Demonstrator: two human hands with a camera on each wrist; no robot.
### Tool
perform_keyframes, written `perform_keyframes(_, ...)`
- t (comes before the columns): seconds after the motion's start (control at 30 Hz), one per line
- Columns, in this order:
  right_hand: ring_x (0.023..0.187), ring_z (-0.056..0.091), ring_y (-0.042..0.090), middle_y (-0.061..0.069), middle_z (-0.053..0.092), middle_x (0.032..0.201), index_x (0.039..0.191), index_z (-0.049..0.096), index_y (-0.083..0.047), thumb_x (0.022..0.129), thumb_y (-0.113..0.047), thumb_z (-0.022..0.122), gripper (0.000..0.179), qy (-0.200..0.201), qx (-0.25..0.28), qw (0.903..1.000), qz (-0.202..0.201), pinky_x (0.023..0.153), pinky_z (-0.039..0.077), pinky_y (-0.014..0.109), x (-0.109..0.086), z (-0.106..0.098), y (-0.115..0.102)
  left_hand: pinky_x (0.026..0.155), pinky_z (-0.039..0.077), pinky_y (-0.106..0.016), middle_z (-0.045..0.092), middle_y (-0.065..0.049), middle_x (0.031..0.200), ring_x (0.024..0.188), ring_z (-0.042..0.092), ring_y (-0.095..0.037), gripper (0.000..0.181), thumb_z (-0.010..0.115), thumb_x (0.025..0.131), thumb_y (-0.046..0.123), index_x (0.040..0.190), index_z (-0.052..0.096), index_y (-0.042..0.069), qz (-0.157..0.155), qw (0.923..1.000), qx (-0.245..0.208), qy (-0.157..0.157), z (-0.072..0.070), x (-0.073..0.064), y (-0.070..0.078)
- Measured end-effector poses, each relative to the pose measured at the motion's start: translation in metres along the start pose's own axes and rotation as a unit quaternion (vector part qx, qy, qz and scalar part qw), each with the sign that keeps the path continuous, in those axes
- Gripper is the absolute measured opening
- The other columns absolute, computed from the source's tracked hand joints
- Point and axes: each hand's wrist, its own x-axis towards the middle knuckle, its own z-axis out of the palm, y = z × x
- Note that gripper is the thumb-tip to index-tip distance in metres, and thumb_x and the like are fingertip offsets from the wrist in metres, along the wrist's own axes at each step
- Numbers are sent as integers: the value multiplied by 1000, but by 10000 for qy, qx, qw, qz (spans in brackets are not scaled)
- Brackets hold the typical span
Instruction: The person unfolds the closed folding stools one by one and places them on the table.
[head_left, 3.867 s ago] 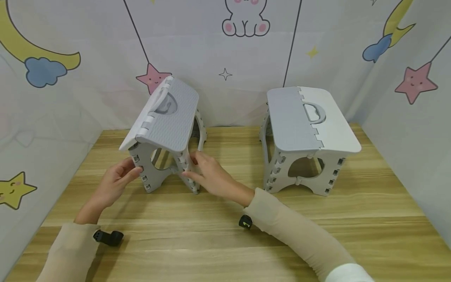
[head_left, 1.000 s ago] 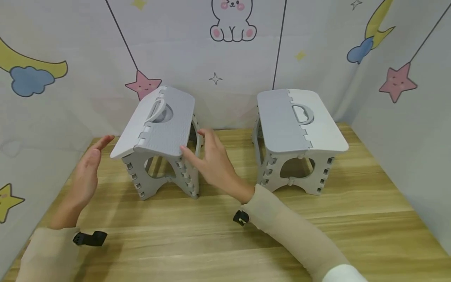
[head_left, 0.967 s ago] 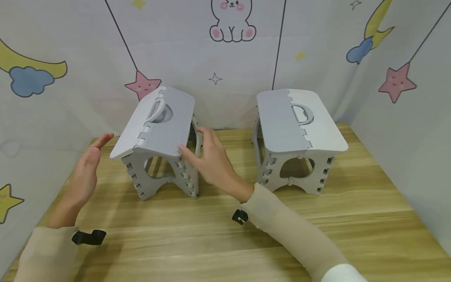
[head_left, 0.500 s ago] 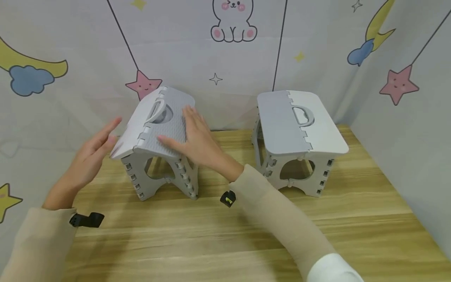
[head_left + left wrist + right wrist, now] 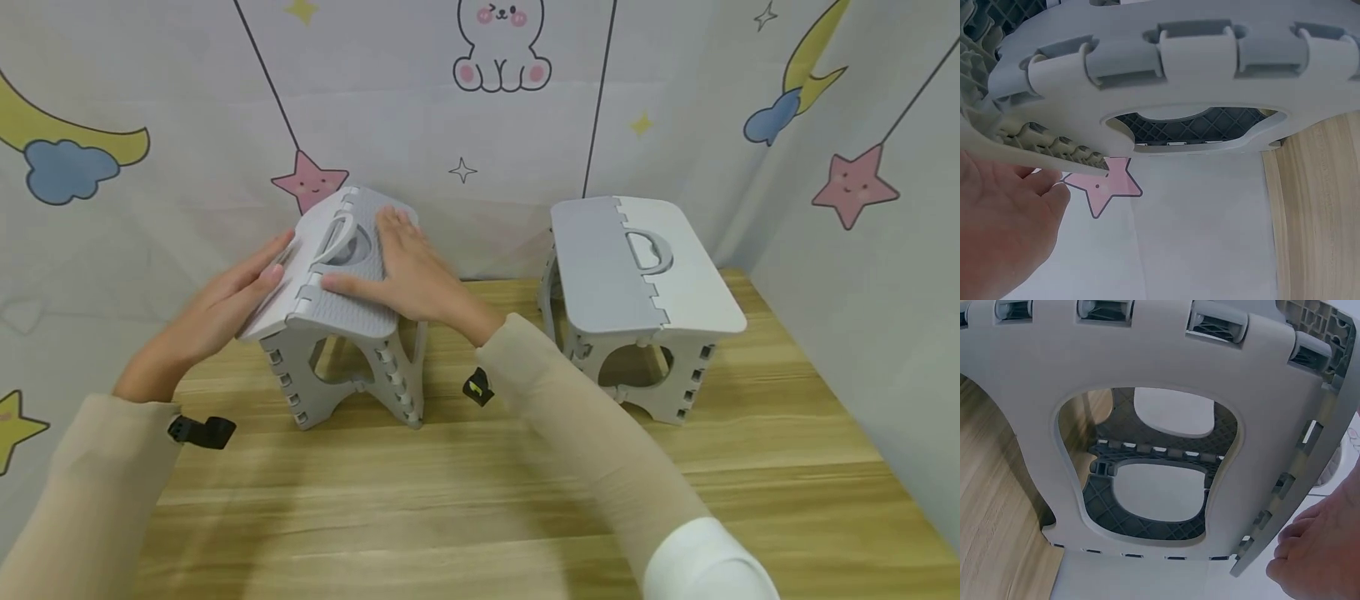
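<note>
A grey-and-white folding stool (image 5: pixel 330 358) stands on the left, its two-part seat peaked along the middle hinge and its loop handle (image 5: pixel 335 239) raised. My left hand (image 5: pixel 217 304) lies with straight fingers along the white seat half. On the grey half rests my right hand (image 5: pixel 408 271), fingers extended and thumb spread toward the hinge. The left wrist view has my left hand (image 5: pixel 1010 219) beside the stool's underside edge. In the right wrist view my right hand (image 5: pixel 1322 544) is at the seat panel, past the stool's side legs (image 5: pixel 1260 425).
A second folding stool (image 5: pixel 645 267) stands to the right with its seat flat. Both stools are on a wood-grain table (image 5: pixel 390 508). A white cloth wall with cartoon prints (image 5: pixel 405 108) closes off the back and sides.
Both hands have risen from the stool's sides and legs onto its seat halves, the left moving right and up, the right moving left and up. The seat stays peaked.
</note>
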Motion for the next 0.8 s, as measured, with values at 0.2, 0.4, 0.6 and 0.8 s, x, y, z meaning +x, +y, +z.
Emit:
perform_keyframes(0.2,148,-15,11,4,-11,165,159,-10,-9,81,-85,47,123,-162,8,9999,-60,117,-7,23,5,1,2,119,-4,-54,1,2,166,151,-5,-20,53,30,110,34,161,14,27,-80,9996,78,-242,1,9,0)
perform_keyframes(0.4,147,-15,9,4,-13,165,158,-11,-10,83,-84,45,120,-349,-11,9994,-77,116,-6,22,7,1,2,120,-1,-47,2,4,166,151,-3,-17,54,31,110,30,161,13,26,83,9991,121,-409,3,11,2)
perform_keyframes(0.6,148,-15,10,6,-12,165,158,-9,-8,84,-83,44,118,-372,-87,9991,-184,116,-7,21,7,2,2,121,3,-47,5,6,166,151,0,-17,53,34,110,28,160,16,26,192,9989,185,-390,2,12,2)
perform_keyframes(0.8,148,-15,11,7,-13,165,158,-9,-7,86,-83,41,116,-369,-211,9988,-238,116,-8,21,8,3,2,120,3,-49,5,7,166,150,1,-18,53,32,110,28,160,15,27,233,9985,201,-444,2,14,3)
